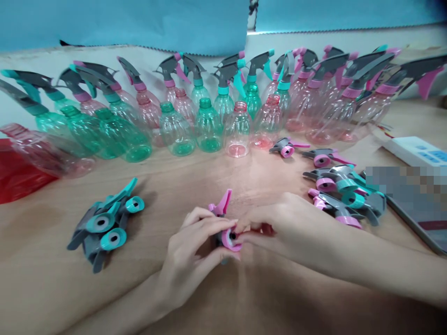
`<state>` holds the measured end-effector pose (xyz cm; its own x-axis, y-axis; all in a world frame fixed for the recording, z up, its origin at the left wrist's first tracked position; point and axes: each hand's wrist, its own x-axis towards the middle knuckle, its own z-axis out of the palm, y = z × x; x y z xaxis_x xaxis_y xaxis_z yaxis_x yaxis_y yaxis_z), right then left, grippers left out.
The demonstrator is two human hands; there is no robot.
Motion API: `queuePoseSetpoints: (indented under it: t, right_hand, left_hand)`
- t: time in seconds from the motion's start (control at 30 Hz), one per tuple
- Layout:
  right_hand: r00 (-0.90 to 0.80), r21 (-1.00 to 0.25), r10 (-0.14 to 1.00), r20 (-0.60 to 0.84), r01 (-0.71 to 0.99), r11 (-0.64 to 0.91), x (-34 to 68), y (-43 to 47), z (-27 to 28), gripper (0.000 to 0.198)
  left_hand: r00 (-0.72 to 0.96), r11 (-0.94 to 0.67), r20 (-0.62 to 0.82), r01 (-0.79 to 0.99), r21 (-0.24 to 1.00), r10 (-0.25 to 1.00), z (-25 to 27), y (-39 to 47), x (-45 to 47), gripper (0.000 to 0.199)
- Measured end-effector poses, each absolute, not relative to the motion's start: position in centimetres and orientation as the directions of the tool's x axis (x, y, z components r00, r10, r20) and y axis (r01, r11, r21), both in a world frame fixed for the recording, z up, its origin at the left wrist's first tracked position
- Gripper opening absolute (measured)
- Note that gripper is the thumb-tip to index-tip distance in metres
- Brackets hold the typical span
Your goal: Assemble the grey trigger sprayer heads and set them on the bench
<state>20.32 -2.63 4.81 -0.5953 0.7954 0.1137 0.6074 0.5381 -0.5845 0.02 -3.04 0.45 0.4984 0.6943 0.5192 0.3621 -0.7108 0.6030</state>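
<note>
My left hand is closed around a trigger spray head with a pink trigger and collar. The collar's round opening faces me, with a dark hole in its middle. From the right, my right hand reaches in with thumb and fingertips pinched together at the collar's opening. Whatever lies between those fingertips is hidden or too small to make out. Most of the grey body of the spray head is covered by my left fingers.
Grey spray heads with turquoise collars lie in a pile on the left. Pink and turquoise ones lie on the right, beside a phone. Open bottles and capped spray bottles line the back. A red bag sits far left.
</note>
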Motion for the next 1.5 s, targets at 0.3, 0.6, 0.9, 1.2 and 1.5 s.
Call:
queuePoseSetpoints:
  t: [0.3,0.6,0.9,1.2,1.5]
  right_hand:
    - [-0.534,-0.674,0.831,0.157,0.557,0.485,19.7,-2.8,3.4,0.009]
    - [-0.661,-0.606,0.723,0.201,0.497,0.622,20.6,-4.2,6.2,0.016]
    - [-0.724,-0.553,0.686,0.071,0.543,0.631,16.6,-3.5,4.0,0.017]
    - [-0.804,-0.452,0.594,0.031,0.519,0.726,12.5,-2.9,3.5,0.022]
    - [-0.801,-0.397,0.591,0.091,0.515,0.76,12.3,-3.3,2.1,0.02]
  left_hand:
    - [0.445,-0.646,0.477,0.413,0.642,0.758,0.6,-3.2,0.2,0.028]
    - [0.473,-0.693,0.538,0.637,0.338,0.698,3.4,-5.1,-4.2,0.032]
    - [0.153,-0.347,0.599,0.911,0.223,0.786,5.0,-3.9,-17.0,0.034]
    - [0.188,-0.379,0.542,0.887,0.264,0.819,2.4,-3.8,-17.0,0.036]
    - [-0.01,-0.271,0.733,0.926,0.264,0.681,3.9,-1.4,-16.3,0.033]
